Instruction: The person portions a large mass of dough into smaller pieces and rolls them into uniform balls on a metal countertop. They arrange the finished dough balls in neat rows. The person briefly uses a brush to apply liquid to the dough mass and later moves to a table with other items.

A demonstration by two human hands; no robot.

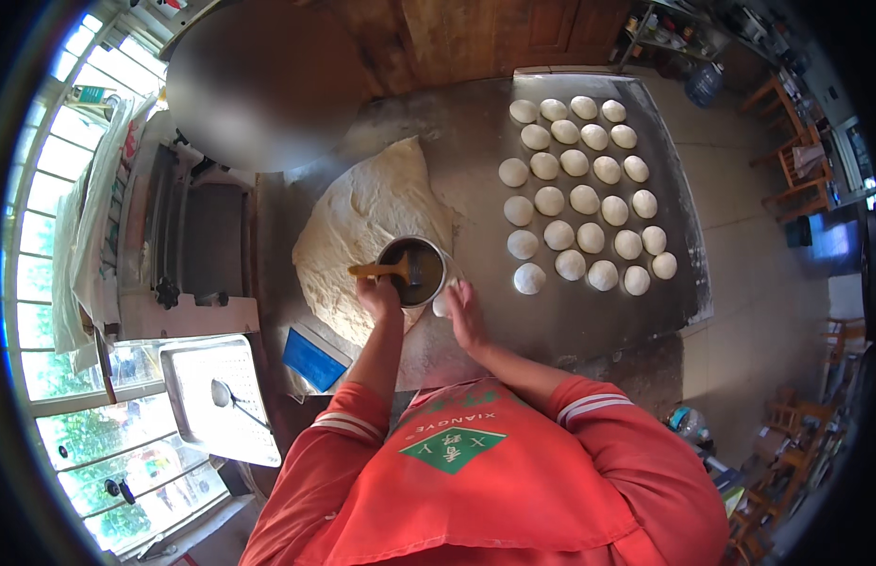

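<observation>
A round metal pot [440, 296] with dark liquid inside stands at the near right edge of a large slab of dough [362, 203]. My left hand [379, 296] is closed round the yellow-orange handle of a flat brush [397, 270], whose far end reaches into the pot. Just right of the pot is my right hand [469, 321], its fingers stretched out and apart. A small pale piece of dough [442, 305] lies between that hand and the pot; whether the fingers touch it I cannot make out.
Several rows of dough balls [584, 200] cover the right side of the metal table [485, 330]. A blue flat-bladed scraper [314, 358] lies at the near left edge. Beyond it are a white tray [188, 401] holding a ladle [221, 393] and a roller machine [197, 236].
</observation>
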